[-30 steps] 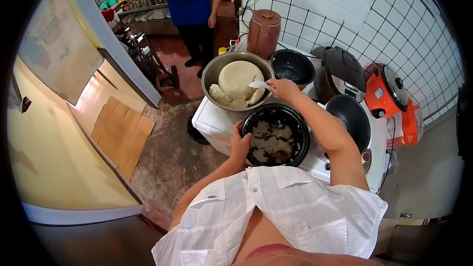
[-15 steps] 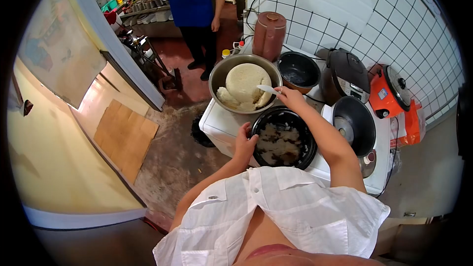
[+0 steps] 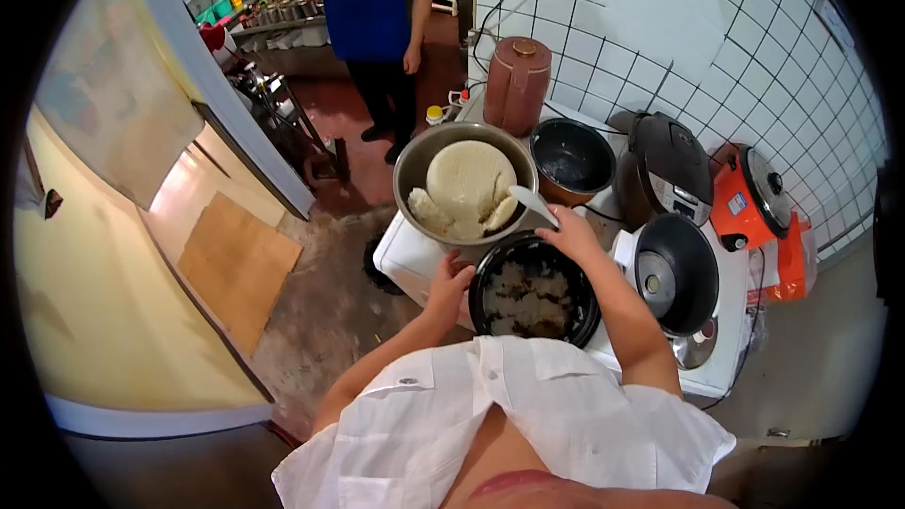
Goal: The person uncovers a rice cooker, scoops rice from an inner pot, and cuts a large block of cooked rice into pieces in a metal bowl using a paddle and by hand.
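My right hand (image 3: 573, 234) is closed round the handle of a white rice paddle (image 3: 531, 202). The paddle's blade points at the cooked rice (image 3: 471, 177), a rounded, moulded block with broken lumps at its front. A wide metal bowl (image 3: 403, 162) holds this rice. Closer to me is a black inner pot (image 3: 592, 313) with a greyish, browned rice crust (image 3: 528, 294) stuck to its bottom. My left hand (image 3: 449, 288) grips the pot's left rim, fingers curled at the edge.
On the white worktop (image 3: 401, 259) stand a pink jug (image 3: 517, 85), a dark empty pot (image 3: 571, 158), a brown rice cooker (image 3: 664, 165), an orange rice cooker (image 3: 747, 198) and another black pot (image 3: 693, 273). A person in blue (image 3: 372, 9) stands beyond the doorway.
The paddle and my right hand have drawn back towards me, over the black pot's far rim. My left hand still holds the rim. The other person's arm now lies across the chest.
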Demonstrator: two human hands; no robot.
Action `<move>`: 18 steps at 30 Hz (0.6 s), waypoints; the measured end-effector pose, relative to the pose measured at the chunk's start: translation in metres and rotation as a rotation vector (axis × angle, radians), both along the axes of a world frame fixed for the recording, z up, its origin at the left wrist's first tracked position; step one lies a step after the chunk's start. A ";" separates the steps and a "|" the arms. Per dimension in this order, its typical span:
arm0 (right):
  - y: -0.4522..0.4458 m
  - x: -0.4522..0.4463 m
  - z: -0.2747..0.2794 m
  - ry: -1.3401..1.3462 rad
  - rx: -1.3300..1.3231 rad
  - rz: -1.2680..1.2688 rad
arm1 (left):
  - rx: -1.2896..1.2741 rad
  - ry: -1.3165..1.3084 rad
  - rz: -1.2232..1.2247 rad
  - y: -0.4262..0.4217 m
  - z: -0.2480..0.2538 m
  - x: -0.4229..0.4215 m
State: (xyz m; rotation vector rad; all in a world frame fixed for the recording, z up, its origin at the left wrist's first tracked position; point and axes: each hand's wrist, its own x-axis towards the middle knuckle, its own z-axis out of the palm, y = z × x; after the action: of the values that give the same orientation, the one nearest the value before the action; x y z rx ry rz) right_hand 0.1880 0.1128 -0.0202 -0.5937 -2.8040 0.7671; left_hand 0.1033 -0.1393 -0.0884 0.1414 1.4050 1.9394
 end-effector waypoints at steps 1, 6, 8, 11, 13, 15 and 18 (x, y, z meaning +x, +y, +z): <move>0.002 -0.004 0.001 0.012 0.012 0.012 | 0.089 -0.077 0.125 0.003 -0.002 -0.007; -0.007 -0.007 0.002 -0.085 -0.056 0.063 | 0.142 -0.135 0.298 0.011 0.005 -0.046; -0.007 -0.003 0.003 -0.083 -0.053 0.045 | 0.086 -0.110 0.295 0.011 0.009 -0.054; -0.004 -0.001 0.001 -0.087 -0.018 0.007 | 0.042 -0.083 0.237 0.006 0.018 -0.062; -0.004 0.001 -0.001 -0.058 0.020 -0.039 | 0.043 -0.084 0.207 0.000 0.022 -0.074; -0.004 0.000 -0.002 -0.041 0.001 -0.114 | 0.028 -0.076 0.180 -0.011 0.023 -0.092; -0.005 -0.001 -0.005 -0.026 -0.025 -0.199 | 0.019 -0.053 0.101 -0.024 0.024 -0.126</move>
State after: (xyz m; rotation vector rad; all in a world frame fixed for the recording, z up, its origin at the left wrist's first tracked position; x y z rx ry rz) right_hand 0.1872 0.1081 -0.0247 -0.8766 -2.7077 0.7600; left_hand -0.0229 -0.1636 -0.0642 0.0279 1.3827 2.0238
